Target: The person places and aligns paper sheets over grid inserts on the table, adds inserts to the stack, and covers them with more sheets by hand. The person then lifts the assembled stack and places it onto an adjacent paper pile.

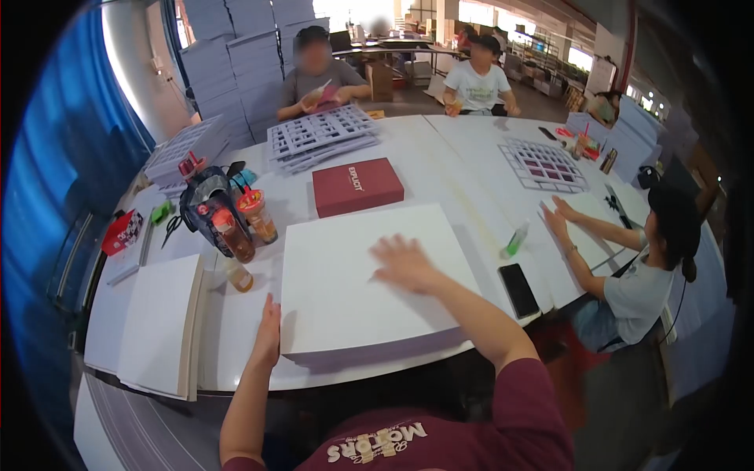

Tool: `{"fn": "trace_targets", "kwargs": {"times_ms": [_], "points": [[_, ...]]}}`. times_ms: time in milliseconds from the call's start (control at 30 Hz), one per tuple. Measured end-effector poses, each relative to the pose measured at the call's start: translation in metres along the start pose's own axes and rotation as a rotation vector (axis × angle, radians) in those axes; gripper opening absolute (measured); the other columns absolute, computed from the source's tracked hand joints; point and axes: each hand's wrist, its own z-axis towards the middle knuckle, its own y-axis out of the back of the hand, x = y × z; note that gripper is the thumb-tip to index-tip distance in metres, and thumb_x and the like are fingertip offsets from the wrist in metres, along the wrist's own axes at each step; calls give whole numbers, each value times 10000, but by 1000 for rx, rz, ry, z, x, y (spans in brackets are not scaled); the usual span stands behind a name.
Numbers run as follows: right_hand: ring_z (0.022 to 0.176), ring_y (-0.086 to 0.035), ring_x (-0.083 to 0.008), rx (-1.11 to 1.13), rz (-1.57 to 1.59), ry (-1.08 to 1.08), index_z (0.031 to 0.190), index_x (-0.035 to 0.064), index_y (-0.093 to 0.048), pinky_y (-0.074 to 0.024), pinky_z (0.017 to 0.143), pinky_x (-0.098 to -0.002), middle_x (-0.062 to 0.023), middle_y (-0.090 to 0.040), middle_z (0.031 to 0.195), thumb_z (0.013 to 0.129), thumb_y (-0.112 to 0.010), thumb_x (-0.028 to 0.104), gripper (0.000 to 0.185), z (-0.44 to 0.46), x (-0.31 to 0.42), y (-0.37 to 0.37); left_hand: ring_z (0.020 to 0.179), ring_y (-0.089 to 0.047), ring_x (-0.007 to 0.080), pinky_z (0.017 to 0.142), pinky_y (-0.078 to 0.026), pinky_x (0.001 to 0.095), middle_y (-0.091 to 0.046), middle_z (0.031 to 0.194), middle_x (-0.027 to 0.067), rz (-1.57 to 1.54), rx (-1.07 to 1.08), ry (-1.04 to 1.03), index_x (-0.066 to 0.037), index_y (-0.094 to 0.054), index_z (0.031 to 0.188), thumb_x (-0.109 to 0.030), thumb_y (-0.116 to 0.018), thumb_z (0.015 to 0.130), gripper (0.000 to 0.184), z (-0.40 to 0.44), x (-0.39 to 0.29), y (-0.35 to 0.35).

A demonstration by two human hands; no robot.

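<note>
A broad white slab (345,298), either a stack of sheets or a flat box, lies on the table in front of me. My right hand (404,263) rests on or just over its top, palm down with the fingers spread, slightly blurred. Beside the slab's left edge stands my left hand (269,330), held on its side with fingers straight and nothing in them; I cannot tell whether it touches. Just behind the slab is a dark red box (357,187) lettered "EXPLICIT".
Left are a stack of white boards (161,322), a bottle of amber liquid (233,235), a drink cup (258,213) and a dark bag (206,200). A phone (518,290) and a green bottle (515,240) lie right. White grid frames (322,133) sit behind; co-workers sit around the table.
</note>
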Motion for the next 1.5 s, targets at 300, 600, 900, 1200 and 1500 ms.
{"fn": "trace_targets", "kwargs": {"times_ms": [300,600,900,1200,1500], "points": [[1448,-236,-359,-1420,363,-464,1485,-41,-256,-162,1191,-423,-235,-263,1551,960,-584,277,696,-84,-158,64,1163,-546,291,977,-433,399,-525,1283,198,372,-682,-183,-59,-316,1465,-172,-574,962,577,-11,72,126],[1100,-598,-302,-986,541,-497,1204,-14,-580,-486,932,-370,-188,-608,1202,913,-636,130,330,-90,-198,-5,1250,-447,435,1061,-354,490,-470,1326,274,1263,-937,-196,23,-389,1377,-207,-672,869,624,8,101,142],[1192,-544,-341,-598,49,-383,1108,36,-590,-432,1004,-426,-160,-612,1206,936,-546,128,200,-129,-172,-138,1243,-443,435,1061,-353,484,-480,1308,275,1303,-859,-116,23,-413,1352,-258,-642,908,574,1,86,133],[1081,-581,-346,-655,68,-404,1060,53,-602,-456,918,-448,-149,-616,1143,872,-590,122,200,-131,-163,-131,1271,-416,457,1055,-361,505,-464,1322,295,1320,-871,-170,42,-421,1336,-231,-656,895,569,7,99,141],[1134,-579,-313,-637,-18,-415,1063,86,-615,-432,942,-434,-122,-625,1171,875,-605,146,198,-134,-169,-139,1297,-395,463,1074,-342,503,-408,1386,320,1344,-884,-140,24,-424,1360,-276,-636,913,579,9,92,134]]}}
